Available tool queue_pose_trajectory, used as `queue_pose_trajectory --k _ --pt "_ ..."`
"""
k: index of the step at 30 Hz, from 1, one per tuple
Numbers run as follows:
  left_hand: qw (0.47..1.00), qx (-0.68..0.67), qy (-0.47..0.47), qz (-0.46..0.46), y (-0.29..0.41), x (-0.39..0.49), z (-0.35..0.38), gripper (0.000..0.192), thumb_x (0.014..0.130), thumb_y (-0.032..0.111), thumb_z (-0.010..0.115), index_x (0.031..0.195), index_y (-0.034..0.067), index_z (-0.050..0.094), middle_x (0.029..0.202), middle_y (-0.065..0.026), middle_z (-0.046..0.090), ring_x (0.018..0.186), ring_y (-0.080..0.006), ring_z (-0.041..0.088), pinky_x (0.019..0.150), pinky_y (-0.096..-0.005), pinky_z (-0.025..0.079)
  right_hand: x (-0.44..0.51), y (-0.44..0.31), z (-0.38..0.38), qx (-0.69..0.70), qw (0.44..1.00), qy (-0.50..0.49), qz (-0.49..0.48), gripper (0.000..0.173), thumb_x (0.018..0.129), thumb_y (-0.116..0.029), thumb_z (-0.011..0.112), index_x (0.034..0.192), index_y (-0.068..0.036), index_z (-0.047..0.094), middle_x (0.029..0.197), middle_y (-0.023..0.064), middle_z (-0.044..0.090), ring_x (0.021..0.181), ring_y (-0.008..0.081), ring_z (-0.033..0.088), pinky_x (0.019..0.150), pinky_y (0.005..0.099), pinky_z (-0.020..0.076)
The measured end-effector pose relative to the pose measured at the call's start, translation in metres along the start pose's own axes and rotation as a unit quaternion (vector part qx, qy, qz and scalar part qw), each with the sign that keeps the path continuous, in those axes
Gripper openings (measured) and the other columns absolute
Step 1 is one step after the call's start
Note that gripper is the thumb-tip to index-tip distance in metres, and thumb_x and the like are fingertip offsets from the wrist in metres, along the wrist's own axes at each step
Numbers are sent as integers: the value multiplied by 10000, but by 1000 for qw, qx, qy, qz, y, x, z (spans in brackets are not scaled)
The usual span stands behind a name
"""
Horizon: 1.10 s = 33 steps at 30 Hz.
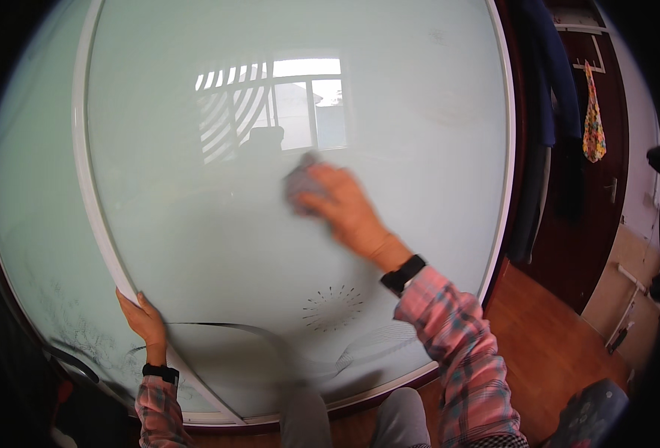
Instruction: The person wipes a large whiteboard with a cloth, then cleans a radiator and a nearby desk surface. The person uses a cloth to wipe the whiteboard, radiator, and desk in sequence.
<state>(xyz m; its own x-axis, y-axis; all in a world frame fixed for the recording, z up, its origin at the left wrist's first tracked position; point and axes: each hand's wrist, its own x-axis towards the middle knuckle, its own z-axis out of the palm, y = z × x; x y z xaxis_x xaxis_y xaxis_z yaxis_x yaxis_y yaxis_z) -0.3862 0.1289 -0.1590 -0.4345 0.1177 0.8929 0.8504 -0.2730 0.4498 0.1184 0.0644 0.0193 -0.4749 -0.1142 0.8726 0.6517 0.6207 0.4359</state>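
Note:
A large frosted glass panel of a sliding door stands before me, pale green, with a dark curved line and a starburst print near its foot. My right hand, slightly blurred, holds a crumpled grey cloth against the middle of the glass. Part of the cloth is hidden under the fingers. Lower left, my left hand grips the white door frame, thumb on one side and fingers on the other. Both wrists wear black bands.
A second glass panel lies left of the frame. Dark clothes hang at right, beside a dark red door with a colourful patterned cloth on a hook. Below is a reddish-brown floor. A dark patterned item sits lower right.

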Motion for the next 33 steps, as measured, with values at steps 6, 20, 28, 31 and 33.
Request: queue_pose_trajectory --k 6,20,28,31,33 --pt "999 -6 19 41 0 1 1 590 1061 220 507 1553 -41 312 1520 -302 433 1371 -473 454 1142 -480 376 -44 95 -66 -179 933 208 231 687 725 171 503 1343 -100 627 1448 228 524 1307 456 493 1115 517 393" --pt "999 -11 14 38 -22 5 3 561 1098 241 449 1564 -39 307 1541 -294 424 1385 -449 460 1143 -442 382 -50 57 -51 -115 993 18 24 553 755 119 573 1242 -127 658 1437 195 543 1334 402 509 1103 567 381" --pt "999 1 23 37 -36 5 8 571 1107 293 441 1551 -48 325 1532 -295 433 1375 -445 469 1139 -440 389 -135 171 -150 -227 811 303 446 555 798 124 529 1306 -66 650 1379 199 595 1249 407 551 1051 500 465" --pt "999 4 25 28 -46 7 10 572 1109 298 441 1549 -50 329 1534 -293 433 1380 -443 466 1143 -435 384 -115 176 -136 -303 776 293 469 539 795 99 554 1305 -51 645 1357 206 595 1260 410 533 1059 491 454" --pt "1000 -4 27 14 -50 8 11 573 1110 299 441 1550 -51 328 1538 -291 432 1386 -440 462 1146 -433 381 -83 184 -134 -301 870 250 299 526 795 87 568 1300 -43 634 1402 226 543 1275 450 500 1078 505 429"
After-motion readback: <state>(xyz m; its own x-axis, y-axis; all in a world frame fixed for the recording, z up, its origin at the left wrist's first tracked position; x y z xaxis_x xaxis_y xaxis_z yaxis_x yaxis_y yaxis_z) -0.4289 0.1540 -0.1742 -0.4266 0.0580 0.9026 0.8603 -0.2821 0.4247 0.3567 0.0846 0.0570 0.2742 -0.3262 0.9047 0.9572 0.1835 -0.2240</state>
